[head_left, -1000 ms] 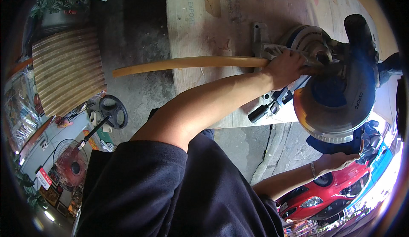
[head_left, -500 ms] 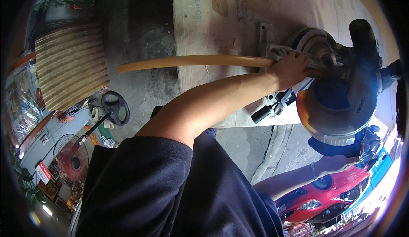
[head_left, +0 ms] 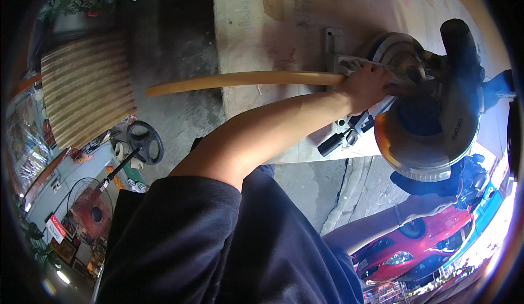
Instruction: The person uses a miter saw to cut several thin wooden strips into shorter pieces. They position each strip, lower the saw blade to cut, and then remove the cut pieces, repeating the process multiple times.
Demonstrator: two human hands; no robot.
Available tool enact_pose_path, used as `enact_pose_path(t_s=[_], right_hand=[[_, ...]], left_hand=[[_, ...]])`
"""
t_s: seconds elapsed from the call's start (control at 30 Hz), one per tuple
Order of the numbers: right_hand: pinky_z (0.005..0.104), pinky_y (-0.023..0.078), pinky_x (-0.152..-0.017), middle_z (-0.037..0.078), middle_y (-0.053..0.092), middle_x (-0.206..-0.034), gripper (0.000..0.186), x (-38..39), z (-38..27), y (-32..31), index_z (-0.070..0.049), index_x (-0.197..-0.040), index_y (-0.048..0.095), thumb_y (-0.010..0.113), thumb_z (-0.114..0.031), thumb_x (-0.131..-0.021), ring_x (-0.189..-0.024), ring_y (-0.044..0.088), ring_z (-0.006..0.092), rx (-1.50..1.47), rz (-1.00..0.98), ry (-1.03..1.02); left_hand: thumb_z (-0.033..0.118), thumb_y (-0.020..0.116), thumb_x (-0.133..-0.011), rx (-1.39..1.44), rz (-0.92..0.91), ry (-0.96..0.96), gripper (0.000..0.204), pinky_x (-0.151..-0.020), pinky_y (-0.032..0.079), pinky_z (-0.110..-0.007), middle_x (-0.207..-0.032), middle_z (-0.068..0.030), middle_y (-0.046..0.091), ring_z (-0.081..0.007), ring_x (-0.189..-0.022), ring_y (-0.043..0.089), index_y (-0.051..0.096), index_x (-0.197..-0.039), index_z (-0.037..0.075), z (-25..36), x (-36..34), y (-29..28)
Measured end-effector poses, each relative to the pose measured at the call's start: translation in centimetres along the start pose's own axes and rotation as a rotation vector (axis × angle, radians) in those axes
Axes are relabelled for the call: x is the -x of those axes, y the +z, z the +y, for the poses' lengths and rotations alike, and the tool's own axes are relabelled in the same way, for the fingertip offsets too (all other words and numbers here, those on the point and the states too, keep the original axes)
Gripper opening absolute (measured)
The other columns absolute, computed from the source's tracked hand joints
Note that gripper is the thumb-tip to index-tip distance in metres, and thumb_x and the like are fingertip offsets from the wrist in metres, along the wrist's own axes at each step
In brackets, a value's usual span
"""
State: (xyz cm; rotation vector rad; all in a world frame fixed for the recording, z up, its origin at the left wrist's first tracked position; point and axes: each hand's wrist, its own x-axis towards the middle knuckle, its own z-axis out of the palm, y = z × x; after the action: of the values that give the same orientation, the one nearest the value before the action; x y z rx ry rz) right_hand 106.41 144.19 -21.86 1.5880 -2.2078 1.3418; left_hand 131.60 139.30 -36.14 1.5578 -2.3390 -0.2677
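Observation:
A long, slim wooden strip [head_left: 240, 79] lies across the worktable, and its left end sticks out past the table edge. My left hand [head_left: 367, 88] is closed over the strip, pressing it beside the metal fence of a miter saw [head_left: 458, 107]. The round blade guard [head_left: 415, 145], amber-tinted and partly clear, sits right of that hand. At the lower right my right hand [head_left: 431, 204], with a bracelet at the wrist, is closed on the dark saw handle [head_left: 470, 186]; its fingertips are partly hidden. The cutting spot is hidden by the guard and saw head.
The saw stands on a wooden worktable [head_left: 262, 42], with a black clamp knob [head_left: 331, 145] near its front edge. Left are a corrugated panel [head_left: 87, 88], a black steering-wheel-shaped part [head_left: 144, 143] and a caged fan [head_left: 93, 211]. A red car [head_left: 409, 249] stands at lower right.
The whole view has shifted slightly, so everything sits a little farther left. Both hands keep their holds, and the strip's position against the saw looks the same.

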Motion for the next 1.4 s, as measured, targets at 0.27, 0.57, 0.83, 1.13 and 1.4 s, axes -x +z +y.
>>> enact_pose_path(t_s=[0.27, 0.57, 0.83, 1.13, 1.4], right_hand=[[0.0438, 0.036, -0.114, 0.016, 0.057, -0.134, 0.065, 0.2, -2.3, 0.8, 0.001, -0.132, 0.058, 0.017, -0.045, -0.112, -0.123, 0.053, 0.0279, -0.167, 0.000, -0.013], [0.0432, 0.038, -0.112, 0.016, 0.056, -0.131, 0.065, 0.2, -0.8, 0.3, -0.001, -0.131, 0.059, 0.017, -0.047, -0.111, -0.122, 0.054, 0.0279, -0.117, -0.018, 0.030], [0.0415, 0.042, -0.107, 0.014, 0.058, -0.127, 0.068, 0.0, -1.5, 0.3, -0.001, -0.130, 0.061, 0.018, -0.050, -0.111, -0.114, 0.057, 0.0272, -0.114, -0.026, 0.027], [0.0431, 0.042, -0.106, 0.014, 0.060, -0.124, 0.066, 0.3, -2.5, 0.7, -0.005, -0.130, 0.062, 0.013, -0.045, -0.112, -0.111, 0.057, 0.0282, -0.102, -0.004, 0.070], [0.0426, 0.042, -0.107, 0.015, 0.060, -0.125, 0.064, 0.4, -2.6, 0.6, -0.006, -0.129, 0.062, 0.011, -0.039, -0.112, -0.111, 0.057, 0.0286, 0.032, -0.009, 0.047]], left_hand=[[0.023, 0.060, -0.093, -0.135, -0.002, 0.017, 0.060, -0.084, 0.043, -0.035, -0.123, -0.0076, 0.057, -0.0234, -0.113, 0.054, 0.046, -0.151, 0.029, 0.0, 0.2, 0.0], [0.022, 0.053, -0.098, -0.067, 0.056, -0.008, 0.055, -0.090, 0.045, -0.041, -0.123, -0.0093, 0.059, -0.0272, -0.119, 0.055, 0.045, -0.151, 0.032, 0.2, 0.0, 0.9], [0.023, 0.054, -0.098, -0.078, -0.038, 0.017, 0.058, -0.092, 0.046, -0.042, -0.133, -0.0119, 0.055, -0.0272, -0.120, 0.055, 0.040, -0.154, 0.032, 0.1, -0.2, 0.2], [0.030, 0.052, -0.099, -0.107, -0.015, 0.006, 0.054, -0.089, 0.043, -0.040, -0.128, -0.0105, 0.056, -0.0247, -0.117, 0.055, 0.045, -0.152, 0.029, 0.0, 0.1, 0.8], [0.038, 0.054, -0.097, -0.127, -0.001, -0.002, 0.058, -0.087, 0.043, -0.039, -0.123, -0.0094, 0.057, -0.0241, -0.114, 0.054, 0.043, -0.153, 0.030, 0.0, 0.1, 0.7]])
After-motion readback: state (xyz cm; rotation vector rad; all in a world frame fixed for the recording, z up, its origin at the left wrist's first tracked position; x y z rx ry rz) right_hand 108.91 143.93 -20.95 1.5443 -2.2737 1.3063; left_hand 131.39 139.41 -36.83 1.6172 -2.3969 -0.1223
